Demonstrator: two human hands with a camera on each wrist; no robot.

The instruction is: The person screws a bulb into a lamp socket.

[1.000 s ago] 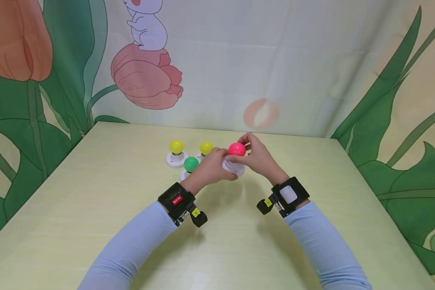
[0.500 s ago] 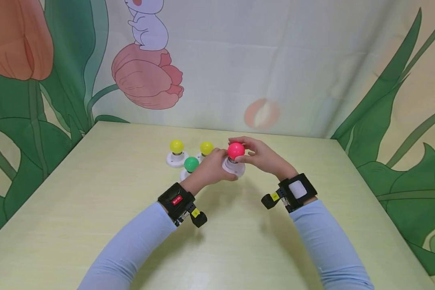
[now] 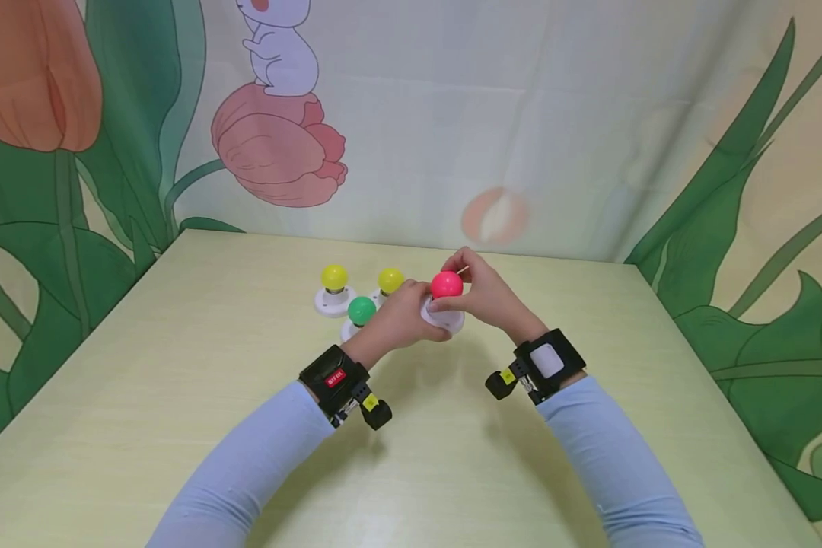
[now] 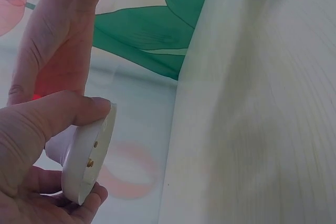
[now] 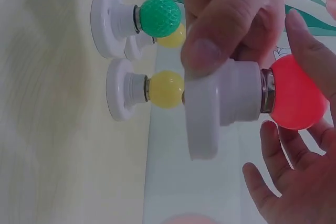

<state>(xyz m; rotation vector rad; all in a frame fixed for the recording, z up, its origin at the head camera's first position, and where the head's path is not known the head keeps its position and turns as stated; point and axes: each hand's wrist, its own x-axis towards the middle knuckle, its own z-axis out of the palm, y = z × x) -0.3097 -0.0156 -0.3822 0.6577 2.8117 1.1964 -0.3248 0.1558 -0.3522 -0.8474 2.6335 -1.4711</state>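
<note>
My left hand (image 3: pixel 403 316) grips the rim of a round white lamp holder (image 5: pixel 203 116), thumb on one side and fingers on the other. Held above the table, its flat underside with brass screws (image 4: pixel 90 163) shows in the left wrist view. A red light bulb (image 5: pixel 296 94) stands in the holder, and a strip of its metal base shows above the socket. My right hand (image 3: pixel 489 297) holds the bulb with thumb and fingers round it; the thumb (image 5: pixel 304 32) lies along the glass in the right wrist view.
Left of my hands, a green bulb (image 3: pixel 361 310) and two yellow bulbs, one at the far left (image 3: pixel 334 277) and one behind my left hand (image 3: pixel 390 279), stand upright in white holders on the pale wooden table (image 3: pixel 425 472). A printed curtain (image 3: pixel 411 152) hangs behind the table.
My right hand has turned round the red bulb: its fingers reached over the bulb half a second ago and are now back behind it. My left hand and the holder stay in place.
</note>
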